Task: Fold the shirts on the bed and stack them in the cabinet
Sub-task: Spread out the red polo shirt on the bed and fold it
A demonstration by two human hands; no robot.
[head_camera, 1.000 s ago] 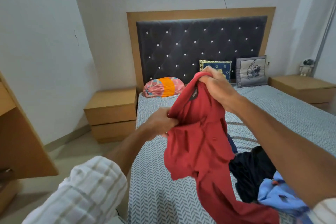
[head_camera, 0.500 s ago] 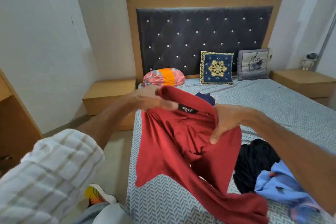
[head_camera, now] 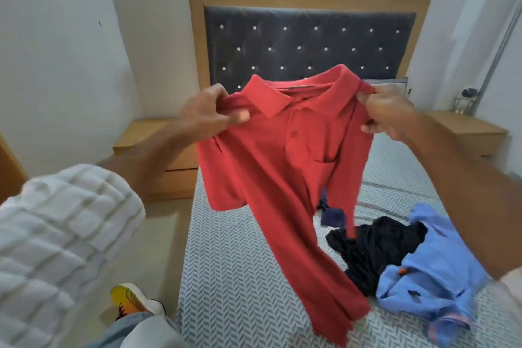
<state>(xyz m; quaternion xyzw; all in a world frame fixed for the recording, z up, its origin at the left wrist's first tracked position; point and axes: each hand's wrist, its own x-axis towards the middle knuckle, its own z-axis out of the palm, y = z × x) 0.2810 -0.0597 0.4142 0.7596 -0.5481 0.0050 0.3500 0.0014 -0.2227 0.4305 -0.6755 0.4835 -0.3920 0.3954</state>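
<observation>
A red polo shirt (head_camera: 282, 167) hangs in the air over the bed (head_camera: 234, 268), collar up and front toward me, its hem trailing on the sheet. My left hand (head_camera: 206, 116) pinches its left shoulder and my right hand (head_camera: 387, 110) pinches its right shoulder. On the bed to the right lie a black shirt (head_camera: 375, 251), a light blue shirt (head_camera: 435, 282) and a dark navy garment (head_camera: 333, 216), partly hidden behind the red one.
A padded dark headboard (head_camera: 308, 39) stands behind the bed. Wooden nightstands flank it, one on the left (head_camera: 158, 155) and one on the right (head_camera: 463, 130). My shoe (head_camera: 132, 302) is on the floor beside the bed's left edge.
The red shirt was bunched between my hands; I have since spread it out by the shoulders and lifted it, so it now hangs open facing me.
</observation>
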